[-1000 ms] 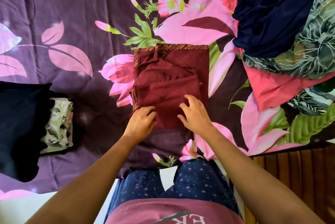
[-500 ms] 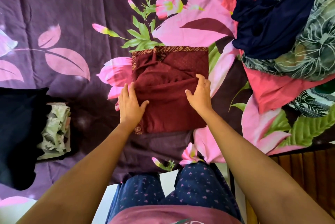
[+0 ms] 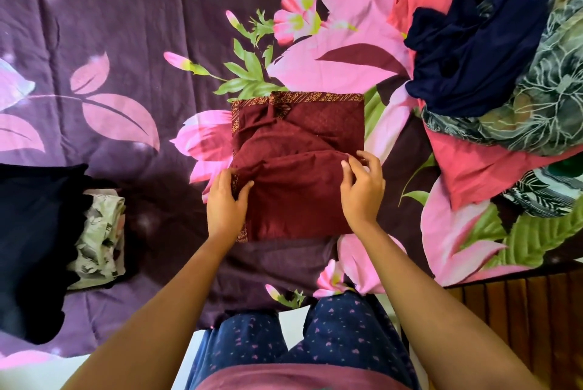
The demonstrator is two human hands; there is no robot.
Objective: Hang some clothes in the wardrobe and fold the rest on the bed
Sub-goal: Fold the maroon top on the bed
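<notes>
Folding: maroon cloth lies flat on the bed sheet, mid-bed by the near edge, squared into a rectangle with a raised fold across its middle.
Left hand: grasps the cloth's left edge at the fold, thumb on top, fingers curled over the border.
Right hand: pinches the fold's right end, thumb on top, fingers curled round the edge.
Cloth texture: matte woven maroon, fine dotted pattern; gold-brown patterned trim along far and left edges; creases bunch at its far left corner.
Sheet: smooth purple print, big pink petals, green leaves.
Far right corner: crumpled heap; navy garment on top of dark green leaf-print fabric and coral fabric.
Left edge: limp black garment overlapping a folded pale cloth with grey print.
Near right: dark wooden slats beside the bed.
Person: navy trousers with small pink hearts.
</notes>
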